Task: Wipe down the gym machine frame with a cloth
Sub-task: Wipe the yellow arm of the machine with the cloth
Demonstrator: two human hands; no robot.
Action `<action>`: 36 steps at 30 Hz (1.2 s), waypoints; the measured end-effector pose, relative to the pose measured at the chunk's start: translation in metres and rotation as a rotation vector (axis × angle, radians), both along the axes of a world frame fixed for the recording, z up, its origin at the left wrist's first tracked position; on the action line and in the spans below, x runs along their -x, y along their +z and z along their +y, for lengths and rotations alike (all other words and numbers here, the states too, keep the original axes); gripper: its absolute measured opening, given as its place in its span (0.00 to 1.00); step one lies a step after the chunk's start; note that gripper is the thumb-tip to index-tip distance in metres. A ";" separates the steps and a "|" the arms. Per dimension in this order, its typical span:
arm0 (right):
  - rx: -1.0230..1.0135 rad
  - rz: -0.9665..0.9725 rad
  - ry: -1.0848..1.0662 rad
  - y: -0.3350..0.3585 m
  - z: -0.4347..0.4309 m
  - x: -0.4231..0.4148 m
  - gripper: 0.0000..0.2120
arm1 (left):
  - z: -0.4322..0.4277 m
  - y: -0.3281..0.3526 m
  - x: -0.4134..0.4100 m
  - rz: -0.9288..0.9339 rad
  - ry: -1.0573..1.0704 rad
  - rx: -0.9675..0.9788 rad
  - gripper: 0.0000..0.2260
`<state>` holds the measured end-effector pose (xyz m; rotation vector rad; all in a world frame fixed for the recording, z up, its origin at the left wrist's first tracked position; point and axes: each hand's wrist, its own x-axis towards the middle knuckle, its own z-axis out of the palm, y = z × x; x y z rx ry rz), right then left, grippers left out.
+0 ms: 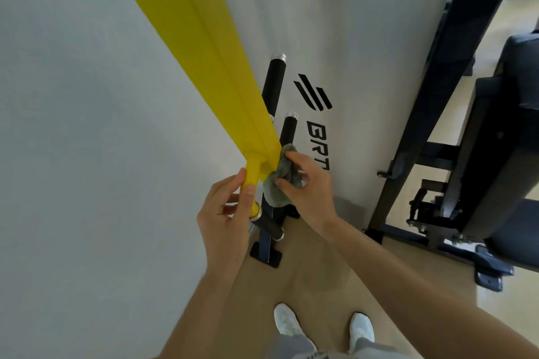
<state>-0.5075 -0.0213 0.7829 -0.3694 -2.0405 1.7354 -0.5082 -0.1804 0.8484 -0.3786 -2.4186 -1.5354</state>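
Grey cloth [275,191] in pinch of right hand [309,188] on yellow frame [204,52], left hand [227,220] round its end

white panel [335,38]: black "brt", cut off by hand, under stripe logo.
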 end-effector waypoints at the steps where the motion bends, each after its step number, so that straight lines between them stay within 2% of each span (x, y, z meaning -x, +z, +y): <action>1: 0.002 -0.048 0.006 -0.008 0.000 -0.002 0.27 | 0.000 0.000 0.000 0.002 0.002 -0.002 0.10; 10: -0.080 -0.243 0.015 -0.043 0.000 0.001 0.29 | 0.001 0.000 0.001 0.018 -0.002 0.000 0.10; 20: -0.097 0.024 -0.049 0.004 -0.004 0.011 0.27 | 0.001 0.001 0.001 0.016 -0.021 -0.013 0.14; 22: -0.092 0.017 -0.044 0.002 -0.004 0.011 0.27 | 0.002 0.000 0.003 0.012 -0.029 -0.030 0.13; 25: -0.111 -0.116 -0.005 -0.012 0.001 0.008 0.26 | 0.002 -0.002 0.005 0.008 -0.048 -0.066 0.12; 28: -0.175 -0.268 0.014 -0.023 0.009 0.003 0.20 | -0.002 -0.004 0.009 -0.014 -0.091 -0.101 0.13; 31: -0.124 -0.311 -0.030 -0.016 0.010 -0.006 0.07 | -0.008 -0.002 0.016 -0.059 -0.169 -0.088 0.13; 34: -0.075 -0.177 -0.092 0.008 0.008 -0.022 0.03 | -0.017 0.009 0.028 -0.151 -0.303 -0.087 0.14; 36: -0.056 -0.054 -0.089 0.034 0.004 -0.036 0.05 | -0.023 0.019 0.035 -0.104 -0.396 -0.035 0.15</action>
